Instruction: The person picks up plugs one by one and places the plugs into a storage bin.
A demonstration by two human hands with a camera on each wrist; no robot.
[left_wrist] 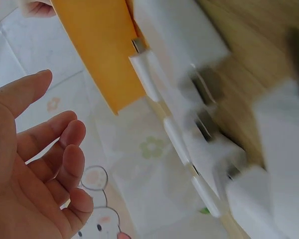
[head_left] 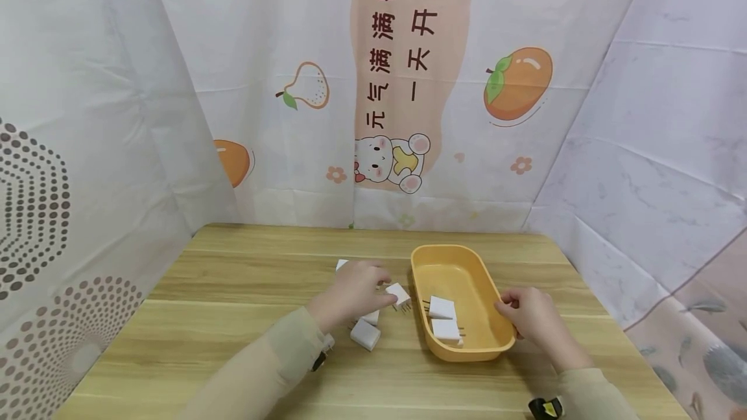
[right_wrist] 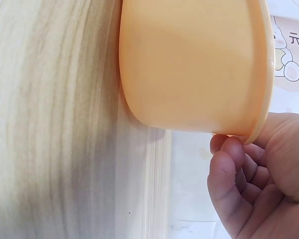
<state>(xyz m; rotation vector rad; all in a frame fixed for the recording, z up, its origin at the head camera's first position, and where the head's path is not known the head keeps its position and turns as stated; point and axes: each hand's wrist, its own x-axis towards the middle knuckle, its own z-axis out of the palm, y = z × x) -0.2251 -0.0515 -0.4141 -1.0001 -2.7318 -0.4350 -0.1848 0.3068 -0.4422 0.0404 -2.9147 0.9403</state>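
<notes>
My left hand (head_left: 353, 291) hovers over a loose group of white plug adapters with metal prongs. Its fingers are loosely bent and hold nothing, as the left wrist view shows beside the blurred adapters (left_wrist: 184, 37). Nearest its fingertips lies one white plug adapter (head_left: 399, 294), prongs toward the front; another (head_left: 365, 334) lies below the wrist. An orange plastic bin (head_left: 490, 287) stands to the right with a few adapters (head_left: 441, 308) inside. At its right side, my right hand (head_left: 530, 316) pinches the rim, thumb and fingers seen close up in the right wrist view (right_wrist: 259, 184).
All of this is on a wood-grain table (head_left: 251, 316). A printed cloth (head_left: 292, 167) hangs behind the far edge, and further cloths hang on the left and right. Part of another white adapter (head_left: 342, 264) shows behind the left hand.
</notes>
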